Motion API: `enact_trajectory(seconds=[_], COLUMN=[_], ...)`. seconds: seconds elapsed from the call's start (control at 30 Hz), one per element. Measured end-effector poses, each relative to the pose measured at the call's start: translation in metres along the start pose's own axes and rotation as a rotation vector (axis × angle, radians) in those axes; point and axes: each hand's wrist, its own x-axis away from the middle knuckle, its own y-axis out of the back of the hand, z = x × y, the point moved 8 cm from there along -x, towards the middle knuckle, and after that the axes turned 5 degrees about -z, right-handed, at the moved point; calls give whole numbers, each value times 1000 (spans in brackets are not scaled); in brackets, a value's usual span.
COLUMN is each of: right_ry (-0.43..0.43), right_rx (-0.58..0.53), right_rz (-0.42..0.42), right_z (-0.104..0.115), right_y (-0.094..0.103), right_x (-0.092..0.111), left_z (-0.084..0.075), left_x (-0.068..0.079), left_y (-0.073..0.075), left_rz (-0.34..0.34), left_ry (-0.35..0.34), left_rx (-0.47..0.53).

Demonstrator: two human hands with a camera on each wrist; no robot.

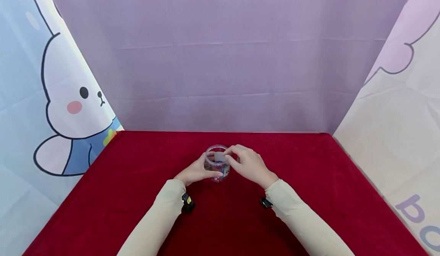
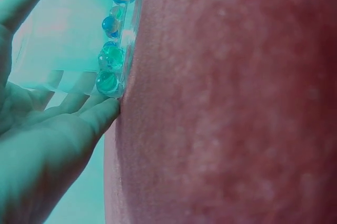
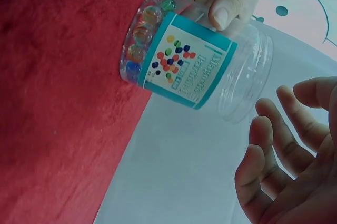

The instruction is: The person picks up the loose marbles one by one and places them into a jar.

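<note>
A clear plastic jar [image 1: 217,165] with no lid on its mouth stands on the red cloth. My left hand [image 1: 194,172] grips the jar's side, thumb in front and fingers behind. Several coloured glass marbles [image 3: 141,34] lie at its bottom, seen too as a row of marbles [image 2: 110,58] in the left wrist view. A teal-edged label [image 3: 184,60] with printed coloured dots wraps the jar. Beside the open rim is my right hand [image 1: 248,164], fingers loosely bent and nothing visible in them. In the right wrist view its fingertips [image 3: 260,124] are close to the mouth.
Red cloth [image 1: 220,217] covers the table. A plain purple backdrop [image 1: 220,57] hangs behind it, with printed cartoon curtains [image 1: 82,107] at the left and right. Each forearm wears a pale sleeve and a small dark wrist device [image 1: 187,202].
</note>
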Motion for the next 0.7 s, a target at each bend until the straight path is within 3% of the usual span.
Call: enact_trajectory(seconds=[0.7], right_ry=[-34], right_rx=[62], right_rz=[-9], right_z=[-17], right_y=[20], right_x=[26], left_z=[3], left_x=[0], left_y=[4], left_rz=[-34], left_ry=[-42], left_rx=[-44])
